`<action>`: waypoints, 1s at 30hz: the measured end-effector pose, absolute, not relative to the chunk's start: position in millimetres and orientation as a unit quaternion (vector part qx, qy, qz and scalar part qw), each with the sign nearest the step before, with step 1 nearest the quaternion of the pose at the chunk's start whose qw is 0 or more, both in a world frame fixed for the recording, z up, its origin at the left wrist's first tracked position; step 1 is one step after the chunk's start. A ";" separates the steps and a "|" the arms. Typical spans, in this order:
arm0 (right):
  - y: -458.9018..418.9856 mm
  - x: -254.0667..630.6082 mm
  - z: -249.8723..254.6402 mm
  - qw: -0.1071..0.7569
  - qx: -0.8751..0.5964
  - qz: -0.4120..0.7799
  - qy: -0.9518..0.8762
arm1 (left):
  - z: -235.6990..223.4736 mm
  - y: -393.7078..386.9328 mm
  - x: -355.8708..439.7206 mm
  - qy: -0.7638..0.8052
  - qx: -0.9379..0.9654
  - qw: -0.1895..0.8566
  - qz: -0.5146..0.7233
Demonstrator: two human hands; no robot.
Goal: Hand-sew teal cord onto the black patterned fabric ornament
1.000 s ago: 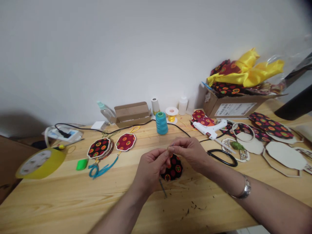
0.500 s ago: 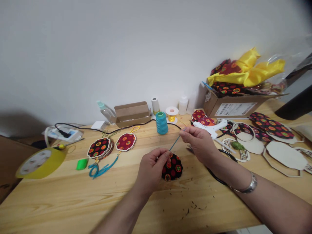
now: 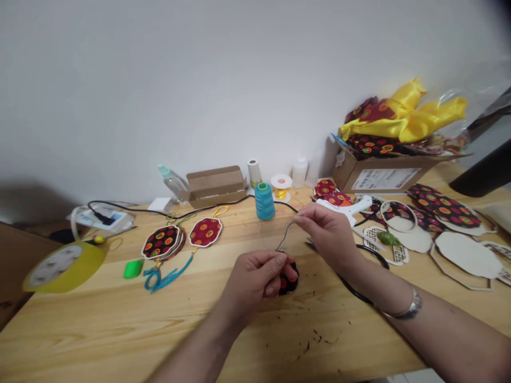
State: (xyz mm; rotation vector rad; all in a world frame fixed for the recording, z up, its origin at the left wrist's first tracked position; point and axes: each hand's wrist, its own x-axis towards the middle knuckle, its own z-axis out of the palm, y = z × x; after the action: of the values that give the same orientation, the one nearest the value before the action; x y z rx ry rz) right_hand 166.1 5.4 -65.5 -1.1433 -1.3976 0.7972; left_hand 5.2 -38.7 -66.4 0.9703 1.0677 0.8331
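A strand of teal thread (image 3: 285, 234) runs slackly between my two hands. My right hand (image 3: 325, 231), wearing a silver bracelet, pinches its upper end. Lower down, my left hand (image 3: 259, 274) is closed at the other end, thumb against fingers. Under and beside those fingers a black patterned fabric piece (image 3: 289, 280) lies partly hidden, so whether they also grip it cannot be made out. The teal thread cone (image 3: 264, 202) stands upright beyond my hands.
Finished pendants (image 3: 205, 232) with teal tassels lie at left, near a green block (image 3: 133, 269) and yellow tape roll (image 3: 66, 267). At right are a white glue gun (image 3: 351, 210), wooden shapes (image 3: 467, 253) and a cardboard box (image 3: 383, 174) of fabric.
The thread was taut and straight and now bends slackly. My left hand has shifted slightly right, covering more of the fabric piece. My right hand has dipped slightly.
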 end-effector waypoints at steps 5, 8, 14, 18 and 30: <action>-8.7 159.2 -68.8 0.516 -0.368 0.200 -0.747 | -70.2 -34.0 4.4 0.396 0.299 0.786 0.368; -14.9 158.3 -72.7 0.459 -0.304 0.108 -0.828 | -72.7 -30.9 2.2 0.399 0.270 0.783 0.392; -20.0 158.5 -72.1 0.371 -0.247 0.030 -0.895 | -74.3 -26.7 0.2 0.387 0.266 0.777 0.418; -22.3 155.7 -66.6 0.337 -0.201 0.045 -0.919 | -75.4 -27.7 -0.3 0.392 0.279 0.770 0.420; -37.6 146.6 -65.2 0.241 -0.123 0.096 -0.958 | -76.2 -27.7 -0.7 0.470 0.310 0.697 0.444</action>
State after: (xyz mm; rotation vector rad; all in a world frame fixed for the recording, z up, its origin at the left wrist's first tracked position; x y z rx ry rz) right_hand 146.6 -37.6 -65.2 -0.3371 -2.6196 0.2615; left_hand -0.7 -27.7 -76.2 0.6913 1.0483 0.9897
